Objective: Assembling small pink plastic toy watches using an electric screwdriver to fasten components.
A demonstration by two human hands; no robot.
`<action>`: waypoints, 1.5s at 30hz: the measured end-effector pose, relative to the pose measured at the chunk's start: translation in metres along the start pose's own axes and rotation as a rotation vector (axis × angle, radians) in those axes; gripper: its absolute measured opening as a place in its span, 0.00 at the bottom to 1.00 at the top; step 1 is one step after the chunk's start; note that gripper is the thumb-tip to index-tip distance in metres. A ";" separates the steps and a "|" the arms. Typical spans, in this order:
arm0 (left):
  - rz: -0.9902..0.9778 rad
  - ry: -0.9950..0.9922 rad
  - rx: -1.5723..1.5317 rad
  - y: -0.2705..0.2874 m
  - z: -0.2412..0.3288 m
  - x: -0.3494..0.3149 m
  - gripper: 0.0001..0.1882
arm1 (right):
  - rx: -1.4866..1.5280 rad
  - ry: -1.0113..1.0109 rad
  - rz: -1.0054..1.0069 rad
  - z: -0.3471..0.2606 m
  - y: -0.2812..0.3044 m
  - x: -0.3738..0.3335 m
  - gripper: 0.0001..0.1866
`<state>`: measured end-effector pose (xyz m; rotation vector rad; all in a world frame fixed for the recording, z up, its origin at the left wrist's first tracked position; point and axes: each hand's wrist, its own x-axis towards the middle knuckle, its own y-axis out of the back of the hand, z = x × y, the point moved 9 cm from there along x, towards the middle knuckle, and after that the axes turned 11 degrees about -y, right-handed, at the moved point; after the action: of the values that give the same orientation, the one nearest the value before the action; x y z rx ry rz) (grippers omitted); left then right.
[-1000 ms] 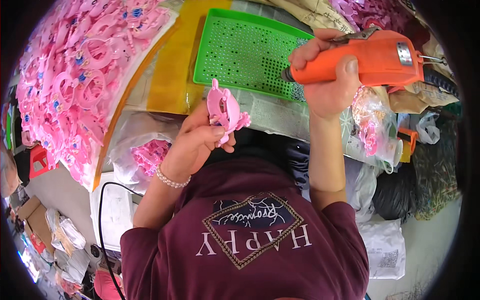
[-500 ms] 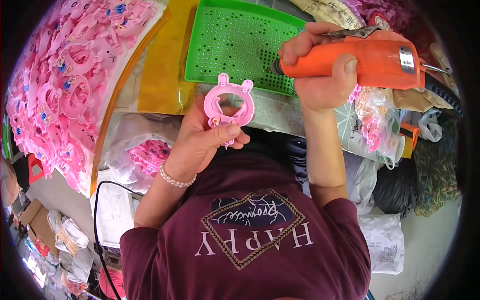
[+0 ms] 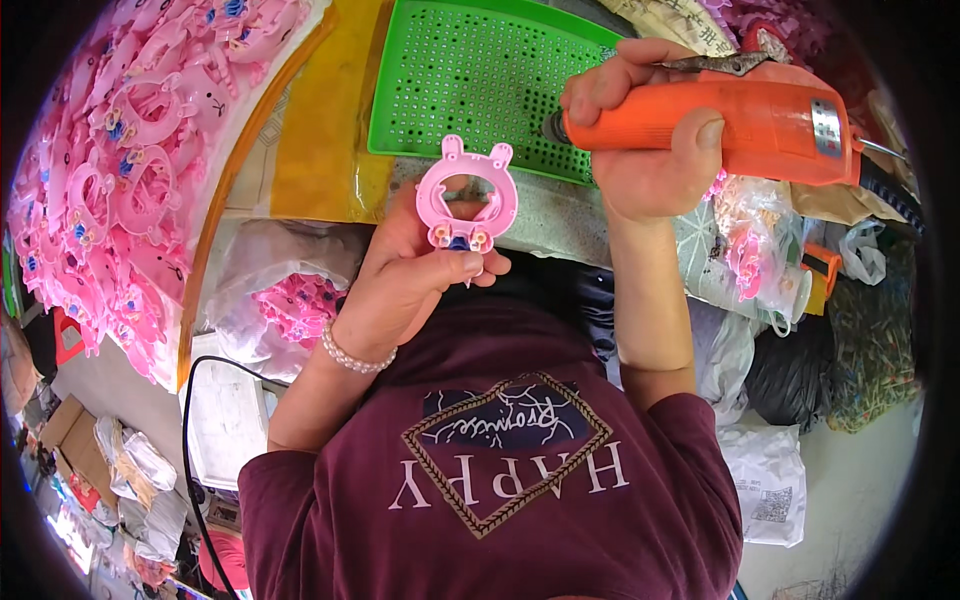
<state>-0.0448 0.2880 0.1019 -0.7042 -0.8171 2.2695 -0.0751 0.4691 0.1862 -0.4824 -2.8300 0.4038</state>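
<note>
My left hand is closed on a pink plastic ring-shaped part with two rabbit-like ears pointing away from me. At the near end of the ring, small cream-coloured round pieces and a bit of blue show beside my thumb. To the right, my right hand grips an orange electric screwdriver, its dark tip pointing left over a green perforated tray. A metal lever lies along the tool's far side. The tip and the pink part are apart.
A wood-edged board at the left bears a heap of similar pink parts. Clear bags with pink pieces lie below it and at the right. A black cable runs down at lower left.
My left hand has turned the pink part and shifted it slightly right, so the cream and blue pieces now show. The screwdriver has moved only slightly right.
</note>
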 end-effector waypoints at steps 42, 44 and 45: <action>0.157 -0.092 -0.081 -0.006 -0.008 -0.005 0.19 | 0.120 -0.074 -0.341 -0.035 -0.064 -0.062 0.46; 0.155 -0.096 -0.070 -0.007 -0.008 -0.005 0.18 | 0.127 -0.079 -0.322 -0.033 -0.064 -0.062 0.46; 0.156 -0.096 -0.070 -0.008 -0.008 -0.005 0.18 | 0.130 -0.081 -0.314 -0.032 -0.064 -0.062 0.46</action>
<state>-0.0331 0.2920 0.1033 -0.7171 -0.9190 2.4400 -0.0278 0.3963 0.2242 0.0058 -2.8646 0.5482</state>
